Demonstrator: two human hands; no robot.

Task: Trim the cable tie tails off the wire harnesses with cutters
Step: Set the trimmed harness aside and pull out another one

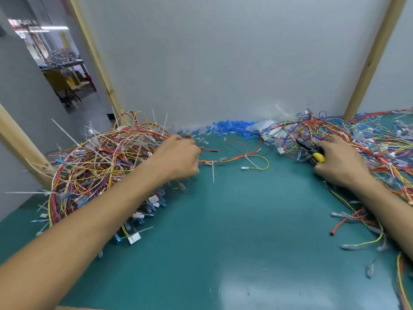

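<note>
On the green surface, a harness heap bristling with tie tails lies left, and a second heap lies right. Between them one harness stretches left to right. The left hand curls its fingers round the harness's left end. The right hand clenches yellow-handled cutters, nose pointing far-left. One white tie tail points toward the person.

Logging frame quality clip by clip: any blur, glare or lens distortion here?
Head view: wide-angle distortion splays the wooden posts outward; the left hand, gripping a wire harness, is motion-blurred; the right hand and its yellow-handled cutters look sharper; a pale glare patch sits on the green mat near the bottom.
</note>
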